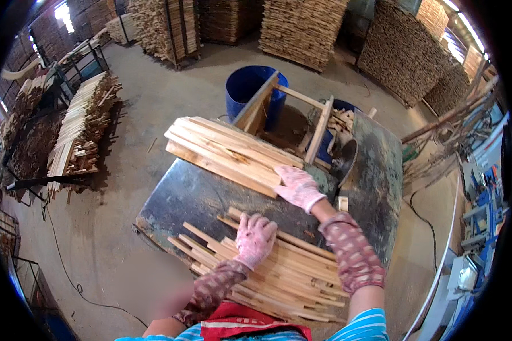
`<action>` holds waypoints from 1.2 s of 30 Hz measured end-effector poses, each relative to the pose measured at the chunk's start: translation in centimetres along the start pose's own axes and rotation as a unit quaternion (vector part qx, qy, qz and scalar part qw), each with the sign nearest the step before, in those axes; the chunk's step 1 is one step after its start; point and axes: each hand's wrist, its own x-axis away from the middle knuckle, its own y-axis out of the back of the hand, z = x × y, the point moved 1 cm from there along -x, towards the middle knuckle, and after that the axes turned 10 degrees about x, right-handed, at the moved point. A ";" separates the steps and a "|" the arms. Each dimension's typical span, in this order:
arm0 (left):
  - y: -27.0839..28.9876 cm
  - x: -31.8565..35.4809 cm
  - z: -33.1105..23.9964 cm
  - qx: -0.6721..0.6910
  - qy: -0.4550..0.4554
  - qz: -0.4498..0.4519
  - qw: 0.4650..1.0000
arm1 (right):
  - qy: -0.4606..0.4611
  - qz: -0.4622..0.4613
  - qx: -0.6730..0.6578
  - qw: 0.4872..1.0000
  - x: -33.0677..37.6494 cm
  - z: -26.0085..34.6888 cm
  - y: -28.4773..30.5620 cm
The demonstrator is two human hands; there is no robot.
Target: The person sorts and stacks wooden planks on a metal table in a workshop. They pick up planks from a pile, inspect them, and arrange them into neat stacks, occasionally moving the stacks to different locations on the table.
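Observation:
Both my hands wear pinkish work gloves, with brown patterned sleeve covers on the forearms. My left hand [256,240] is closed over a thin wooden strip [233,213] at the upper edge of a spread of loose strips [290,278], which lies close to my body. Farther out, my right hand [299,187] rests with fingers stretched against the right end of a stack of wooden boards [227,152]; its palm side is hidden. The stack lies slantwise on a dark metal saw table [182,193]. To the right of it, a round saw blade [348,162] stands up from the table.
A wooden frame [320,132] adjoins the blade. Beyond it is a blue barrel [242,91]; offcuts [341,122] fill another container. A small wood block [343,203] lies near my right wrist. Strips lie on a rack [79,125] at left; tall wood stacks [301,31] stand behind. Cables cross the floor.

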 end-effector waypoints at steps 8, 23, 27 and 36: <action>0.9 -0.3 0.2 0.055 0.006 0.057 0.997 | -0.008 -0.086 0.065 0.994 -14.5 8.5 -5.8; -0.1 -0.1 0.1 0.049 -0.053 -0.030 0.997 | -0.064 0.025 -0.417 0.906 7.0 -4.7 -3.9; -2.0 -0.4 0.5 0.013 0.006 0.004 1.000 | -0.126 0.108 -0.461 0.872 17.0 -9.6 -5.2; -1.7 -1.0 -0.9 -0.063 0.127 0.047 0.989 | -0.158 0.168 -0.427 0.874 22.0 -9.9 -5.3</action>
